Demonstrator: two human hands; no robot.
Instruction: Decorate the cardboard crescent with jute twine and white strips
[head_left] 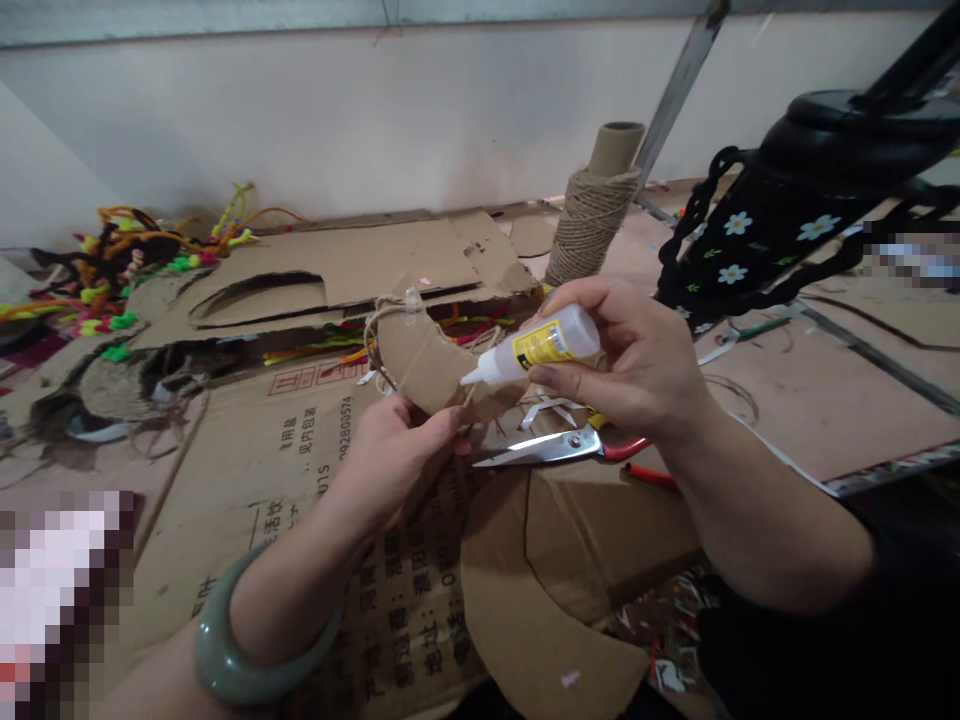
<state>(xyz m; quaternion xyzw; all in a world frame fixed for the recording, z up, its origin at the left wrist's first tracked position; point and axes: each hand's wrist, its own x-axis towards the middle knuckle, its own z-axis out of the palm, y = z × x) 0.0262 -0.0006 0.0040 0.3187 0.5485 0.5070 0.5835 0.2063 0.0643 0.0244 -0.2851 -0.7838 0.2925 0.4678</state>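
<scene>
My left hand (412, 440) pinches the lower edge of a curved cardboard piece (424, 365), which has twine (379, 320) along its left side. A shiny clear blob sits at the top of that piece. In my right hand (637, 360) is a glue bottle (555, 342) with a yellow label, tilted so its white nozzle points down-left at the cardboard near my left fingertips. Whether the nozzle touches the cardboard I cannot tell. Just below lie scissors (551, 448) with red handles, partly behind my right wrist.
A large printed cardboard sheet (255, 440) covers the table. Another curved cardboard cutout (517, 600) lies in front. Behind stand a twine spool (596, 220) and a black flowered bottle (757, 230). Colourful pipe cleaners (135, 250) are heaped at the back left beside a cut cardboard panel (382, 260).
</scene>
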